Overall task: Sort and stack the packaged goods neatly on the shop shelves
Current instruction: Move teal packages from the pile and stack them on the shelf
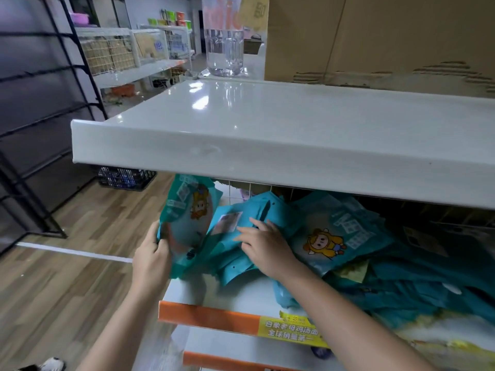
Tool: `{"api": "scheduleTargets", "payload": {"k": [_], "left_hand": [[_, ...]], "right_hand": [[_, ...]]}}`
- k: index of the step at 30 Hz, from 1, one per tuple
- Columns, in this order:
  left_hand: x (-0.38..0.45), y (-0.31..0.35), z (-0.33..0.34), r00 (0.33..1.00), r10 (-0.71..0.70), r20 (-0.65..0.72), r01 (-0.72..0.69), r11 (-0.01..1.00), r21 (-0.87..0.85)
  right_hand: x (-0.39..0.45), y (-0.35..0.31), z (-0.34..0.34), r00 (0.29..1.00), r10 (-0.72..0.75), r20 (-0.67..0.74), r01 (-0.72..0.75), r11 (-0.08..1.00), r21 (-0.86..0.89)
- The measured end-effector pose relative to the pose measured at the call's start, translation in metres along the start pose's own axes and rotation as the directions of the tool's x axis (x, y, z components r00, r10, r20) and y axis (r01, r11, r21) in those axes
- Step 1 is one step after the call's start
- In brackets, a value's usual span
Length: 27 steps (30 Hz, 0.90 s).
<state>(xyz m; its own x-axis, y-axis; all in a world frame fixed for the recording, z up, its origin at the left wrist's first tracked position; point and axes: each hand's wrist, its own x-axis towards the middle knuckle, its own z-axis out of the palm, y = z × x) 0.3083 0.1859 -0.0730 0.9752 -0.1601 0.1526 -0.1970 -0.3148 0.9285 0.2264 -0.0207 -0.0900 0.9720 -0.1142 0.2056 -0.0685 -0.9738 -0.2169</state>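
Teal snack packets [348, 245] lie heaped on the middle shelf [241, 295], right of frame centre. At lower centre, the left hand [151, 259] is clamped on the edge of one upright teal packet [187, 220] at the shelf's left end. Beside it, the right hand [263, 249] rests flat, fingers spread, on a flipped packet [227, 236]. Above, the white upper shelf [267, 124] carries a clear water bottle [225, 49] and a cardboard box [375, 36].

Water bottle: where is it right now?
The water bottle stands upright at the top shelf's far edge, beside the cardboard box.
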Motion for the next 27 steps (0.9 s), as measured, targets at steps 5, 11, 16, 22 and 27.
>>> {"api": "scheduleTargets", "payload": {"k": [5,11,16,22,27], "left_hand": [[0.008,0.002,-0.01,0.989,-0.057,-0.138,0.034,0.986,-0.166],[0.007,0.025,-0.003,0.95,-0.303,-0.076,0.236,0.856,-0.459],[0.007,0.02,0.015,0.885,-0.437,0.159,0.465,0.816,-0.344],[-0.001,0.003,0.032,0.807,-0.509,0.298,0.542,0.84,-0.034],[-0.008,0.003,0.039,0.735,-0.561,0.381,0.6,0.8,0.019]], "right_hand": [[-0.004,-0.001,-0.055,0.878,0.179,-0.444,-0.044,0.954,0.296],[-0.009,0.012,-0.109,0.526,0.579,-0.623,-0.08,0.763,0.641],[-0.025,0.035,-0.121,0.527,0.711,-0.466,-0.312,0.672,0.672],[-0.053,0.065,-0.107,0.574,0.76,-0.306,-0.583,0.641,0.5],[-0.069,0.062,-0.107,0.716,0.679,0.162,-0.5,0.337,0.798]]}}
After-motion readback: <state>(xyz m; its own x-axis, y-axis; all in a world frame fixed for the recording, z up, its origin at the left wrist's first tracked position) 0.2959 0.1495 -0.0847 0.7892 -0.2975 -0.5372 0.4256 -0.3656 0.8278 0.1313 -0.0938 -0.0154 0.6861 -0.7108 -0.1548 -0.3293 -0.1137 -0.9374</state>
